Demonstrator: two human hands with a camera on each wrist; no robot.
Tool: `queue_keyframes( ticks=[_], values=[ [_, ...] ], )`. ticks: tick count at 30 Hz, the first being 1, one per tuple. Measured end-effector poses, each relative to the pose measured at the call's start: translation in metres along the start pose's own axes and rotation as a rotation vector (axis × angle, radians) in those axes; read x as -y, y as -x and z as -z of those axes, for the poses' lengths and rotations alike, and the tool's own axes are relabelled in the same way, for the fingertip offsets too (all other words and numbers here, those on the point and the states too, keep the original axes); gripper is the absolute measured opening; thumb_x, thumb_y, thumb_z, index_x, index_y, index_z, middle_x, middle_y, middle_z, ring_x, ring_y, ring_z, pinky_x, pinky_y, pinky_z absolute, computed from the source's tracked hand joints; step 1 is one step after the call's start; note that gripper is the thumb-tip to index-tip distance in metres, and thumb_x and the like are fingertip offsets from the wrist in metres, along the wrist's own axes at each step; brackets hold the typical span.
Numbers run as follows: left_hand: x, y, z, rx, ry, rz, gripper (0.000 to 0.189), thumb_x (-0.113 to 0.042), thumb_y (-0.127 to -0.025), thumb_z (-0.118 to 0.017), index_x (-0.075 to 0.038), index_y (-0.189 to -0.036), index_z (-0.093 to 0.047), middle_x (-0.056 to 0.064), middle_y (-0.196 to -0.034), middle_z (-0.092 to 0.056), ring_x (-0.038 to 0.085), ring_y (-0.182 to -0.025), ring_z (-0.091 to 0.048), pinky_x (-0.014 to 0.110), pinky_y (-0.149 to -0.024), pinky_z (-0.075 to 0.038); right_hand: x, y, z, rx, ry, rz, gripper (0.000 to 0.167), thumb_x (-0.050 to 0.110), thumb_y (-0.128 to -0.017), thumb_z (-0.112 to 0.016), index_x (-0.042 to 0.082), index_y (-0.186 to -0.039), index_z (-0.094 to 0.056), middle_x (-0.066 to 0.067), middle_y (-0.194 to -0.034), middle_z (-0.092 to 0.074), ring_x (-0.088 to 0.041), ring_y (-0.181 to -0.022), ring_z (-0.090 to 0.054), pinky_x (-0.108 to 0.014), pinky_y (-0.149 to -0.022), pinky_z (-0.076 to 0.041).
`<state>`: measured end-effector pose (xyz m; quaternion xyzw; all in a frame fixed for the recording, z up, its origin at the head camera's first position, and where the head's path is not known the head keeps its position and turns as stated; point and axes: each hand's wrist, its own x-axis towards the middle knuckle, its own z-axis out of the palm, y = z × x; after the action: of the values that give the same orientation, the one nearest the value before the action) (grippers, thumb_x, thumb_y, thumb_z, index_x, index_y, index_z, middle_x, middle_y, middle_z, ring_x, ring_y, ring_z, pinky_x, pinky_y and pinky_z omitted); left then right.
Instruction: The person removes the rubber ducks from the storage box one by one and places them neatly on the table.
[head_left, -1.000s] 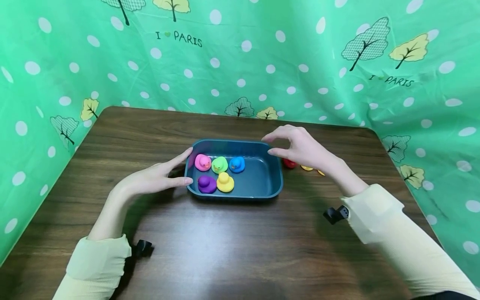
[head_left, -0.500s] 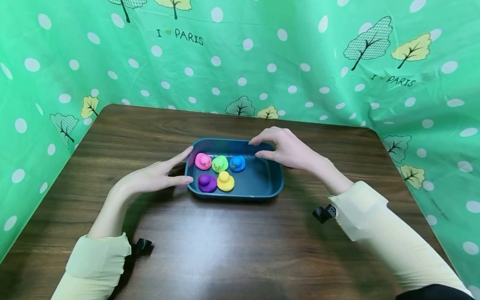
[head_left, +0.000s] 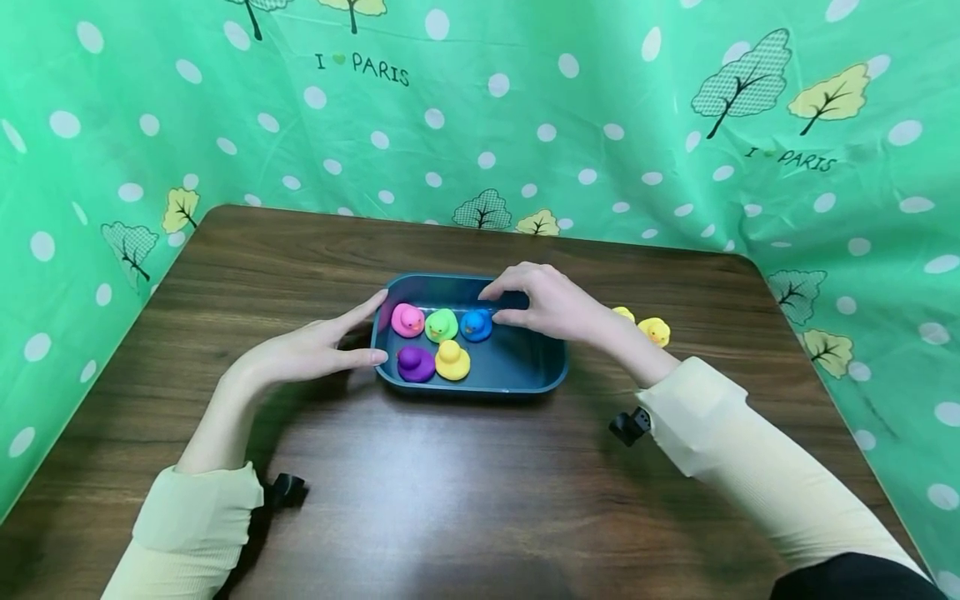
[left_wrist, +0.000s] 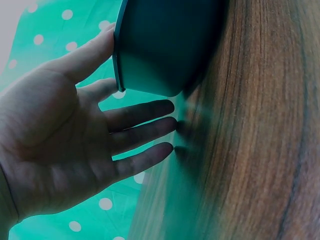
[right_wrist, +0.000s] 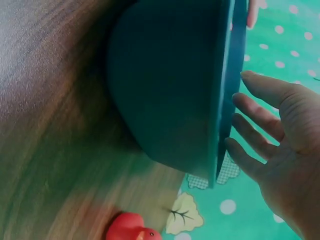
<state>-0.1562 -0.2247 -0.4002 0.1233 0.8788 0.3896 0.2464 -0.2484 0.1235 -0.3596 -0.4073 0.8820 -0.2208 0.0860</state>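
A dark blue rectangular bin [head_left: 517,388] sits mid-table, with small rubber ducks inside. At the back are a pink duck [head_left: 408,321], a green duck [head_left: 442,326] and a blue duck [head_left: 476,326]; in front, a purple duck [head_left: 416,364] and a yellow duck [head_left: 452,361]. My left hand [head_left: 311,350] touches the bin's left rim with thumb and index finger spread, its other fingers extended below the rim in the left wrist view. My right hand [head_left: 551,302] reaches over the bin's right side, thumb and fingers parted, fingertips right beside the blue duck.
Two more yellow ducks [head_left: 655,332] lie on the table right of the bin, partly behind the right forearm. A red duck [right_wrist: 131,228] shows on the table in the right wrist view. A green dotted curtain [head_left: 480,125] hangs behind the brown table [head_left: 420,500].
My right hand has moved left, from the bin's right rim to beside the blue duck. The yellow ducks at right show again past the forearm. My left hand stays at the rim.
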Motion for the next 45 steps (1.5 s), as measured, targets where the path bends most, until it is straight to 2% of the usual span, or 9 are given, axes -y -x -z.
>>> queue_keyframes(
  ticks=[14,26,38,45],
  values=[
    [0.001,0.000,0.000,0.000,0.003,-0.006,0.091,-0.065,-0.095,-0.061,-0.050,-0.162,-0.001,0.002,-0.175,-0.010,0.037,-0.162,-0.013,0.066,-0.125,-0.022,0.007,-0.011,-0.013,0.049,0.053,-0.042,0.034,0.024,-0.092,-0.079,0.015,-0.125,-0.075,-0.004,-0.123,-0.074,-0.025,-0.119,-0.064,-0.045,-0.100,-0.055],
    [-0.001,-0.001,0.000,0.000,0.002,0.004,0.088,-0.059,-0.097,-0.061,-0.052,-0.161,-0.001,0.002,-0.175,-0.010,0.037,-0.162,-0.012,0.067,-0.125,-0.022,0.005,-0.014,-0.021,0.055,0.068,-0.034,0.033,0.025,-0.091,-0.080,0.014,-0.123,-0.077,-0.004,-0.124,-0.075,-0.024,-0.120,-0.065,-0.044,-0.099,-0.057],
    [-0.004,-0.001,-0.001,-0.003,-0.040,0.017,0.090,-0.061,-0.097,-0.060,-0.049,-0.162,0.000,0.004,-0.175,-0.010,0.040,-0.161,-0.014,0.067,-0.123,-0.025,0.004,-0.015,-0.027,0.058,0.086,-0.041,0.030,0.024,-0.091,-0.080,0.016,-0.120,-0.078,-0.005,-0.123,-0.075,-0.024,-0.119,-0.065,-0.043,-0.100,-0.057],
    [-0.004,0.000,-0.003,0.004,-0.023,0.017,0.089,-0.062,-0.097,-0.060,-0.050,-0.162,0.000,0.005,-0.175,-0.009,0.041,-0.161,-0.013,0.069,-0.123,-0.025,0.004,-0.016,-0.030,0.065,0.080,-0.018,0.027,0.023,-0.092,-0.079,0.015,-0.119,-0.079,-0.005,-0.121,-0.075,-0.023,-0.115,-0.065,-0.041,-0.101,-0.055]
  ],
)
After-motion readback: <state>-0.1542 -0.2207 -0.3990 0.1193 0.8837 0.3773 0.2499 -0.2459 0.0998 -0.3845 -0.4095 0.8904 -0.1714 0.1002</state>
